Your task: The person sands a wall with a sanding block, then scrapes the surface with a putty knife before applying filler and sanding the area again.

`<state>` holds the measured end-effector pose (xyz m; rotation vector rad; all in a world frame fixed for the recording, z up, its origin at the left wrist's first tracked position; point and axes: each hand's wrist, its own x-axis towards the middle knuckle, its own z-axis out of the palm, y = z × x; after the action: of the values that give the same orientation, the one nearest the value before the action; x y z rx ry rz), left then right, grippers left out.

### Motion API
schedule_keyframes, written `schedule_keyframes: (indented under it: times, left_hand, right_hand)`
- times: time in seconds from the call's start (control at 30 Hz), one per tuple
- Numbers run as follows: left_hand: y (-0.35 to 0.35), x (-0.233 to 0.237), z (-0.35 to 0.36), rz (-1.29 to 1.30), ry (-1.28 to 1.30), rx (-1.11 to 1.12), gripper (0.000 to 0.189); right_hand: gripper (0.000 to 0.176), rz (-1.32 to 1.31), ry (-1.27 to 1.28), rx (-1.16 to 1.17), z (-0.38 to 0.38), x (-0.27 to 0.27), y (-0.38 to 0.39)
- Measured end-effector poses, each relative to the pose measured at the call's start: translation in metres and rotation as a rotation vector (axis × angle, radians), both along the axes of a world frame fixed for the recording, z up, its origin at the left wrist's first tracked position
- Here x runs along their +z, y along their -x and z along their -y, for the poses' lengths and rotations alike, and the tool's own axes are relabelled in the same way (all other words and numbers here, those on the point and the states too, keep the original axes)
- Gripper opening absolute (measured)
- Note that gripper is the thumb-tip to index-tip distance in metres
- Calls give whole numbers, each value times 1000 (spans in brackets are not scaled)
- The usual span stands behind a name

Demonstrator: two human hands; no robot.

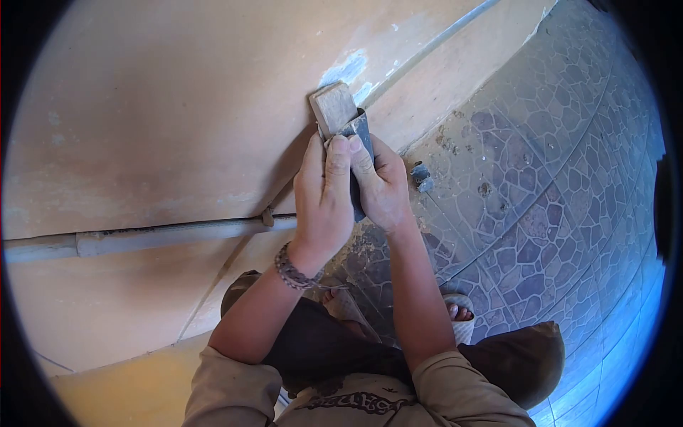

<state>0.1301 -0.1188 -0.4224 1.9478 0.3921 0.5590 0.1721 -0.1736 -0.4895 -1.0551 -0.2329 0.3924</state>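
Both hands are raised in front of me, close to the wall, with the thumbs side by side. Between them is a flat wooden block [334, 108], its bare end pointing up toward the wall. A dark sheet that looks like sandpaper [361, 134] is folded about the lower part of the block. My left hand [321, 192], with a braided bracelet on its wrist, is closed around the left side of the block. My right hand [388, 186] is closed on the sandpaper along the right side. Beyond the block, a pale bare patch [346, 67] shows on the wall.
A pipe [178, 235] runs along the peach-coloured wall [178, 128]. Stone-patterned flooring [533, 206] spreads to the right, with dust and crumbs near the wall. A small dark curled scrap [422, 176] lies there. My sandalled feet [461, 317] are below.
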Motion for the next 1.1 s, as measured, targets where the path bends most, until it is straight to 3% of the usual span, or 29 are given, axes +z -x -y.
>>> schedule_keyframes:
  times: [0.2, 0.63, 0.7, 0.77, 0.87, 0.93, 1.0, 1.1]
  left_hand:
    - [-13, -4, -1, 84, -298, 92, 28]
    - [-23, -4, -1, 176, -390, 121, 27]
    - [-25, -1, -5, 223, -473, 110, 25]
    - [-35, 27, -12, 257, -720, 87, 23]
    - [-28, 41, -8, 347, -999, 141, 20]
    - [-13, 25, 3, 260, -741, 113, 20]
    - [13, -5, 14, -65, -177, 152, 29]
    - [28, -36, 4, -53, -119, 166, 31]
  right_hand:
    - [47, 52, 109, -82, -1, 11, -10]
    - [51, -9, 28, -152, -9, 16, -10]
    - [52, -22, 13, -200, -13, 24, -10]
    - [53, 262, 30, -338, -17, 52, -39]
    - [54, 298, 88, -275, -5, 72, -33]
    - [55, 210, 123, -243, 3, 57, -11]
    - [52, -57, 232, -173, 0, 18, 19]
    - [51, -106, 172, -161, -9, -17, 38]
